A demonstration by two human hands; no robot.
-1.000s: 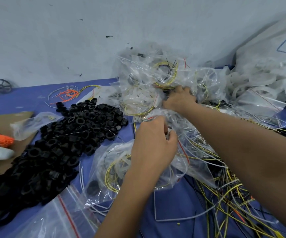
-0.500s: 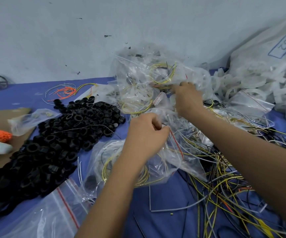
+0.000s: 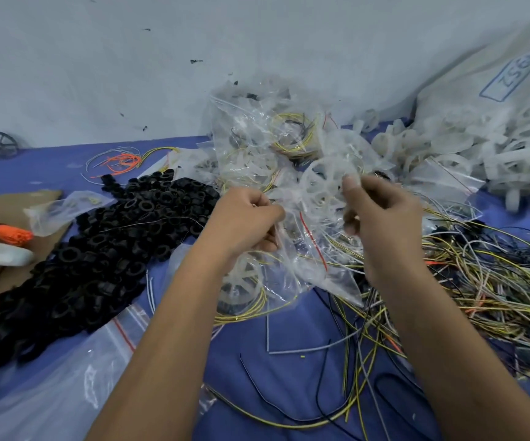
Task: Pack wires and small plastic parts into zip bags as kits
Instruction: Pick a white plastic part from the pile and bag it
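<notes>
**Both hands pinch a clear zip bag above the blue tabletop**

The left hand [image 3: 246,219] has its fingers [image 3: 270,241] curled, pinching one edge of a clear crinkled plastic zip bag with a red seal line [image 3: 308,249]. The right hand [image 3: 381,214] pinches the bag's other side between thumb and curled fingers. The bag hangs between the two hands, lifted just above the tabletop; what it holds cannot be told through the glare.

Beneath the left wrist lies a filled clear bag with a white spoked plastic wheel and yellow wire coil [image 3: 244,291]. Behind the hands rises a heap of filled clear bags [image 3: 263,138], showing coiled yellow wires and white wheels.

A pile of black plastic rings [image 3: 98,249] lies left; a tangle of loose yellow, black and grey wires [image 3: 480,281] spreads right. Far right, a large white sack [image 3: 486,90] spills white plastic wheels [image 3: 518,154]. Empty clear zip bags [image 3: 50,377] lie near left.

All rests on a blue cloth-covered tabletop [image 3: 289,370] against a scuffed grey-white wall [image 3: 129,58].
</notes>
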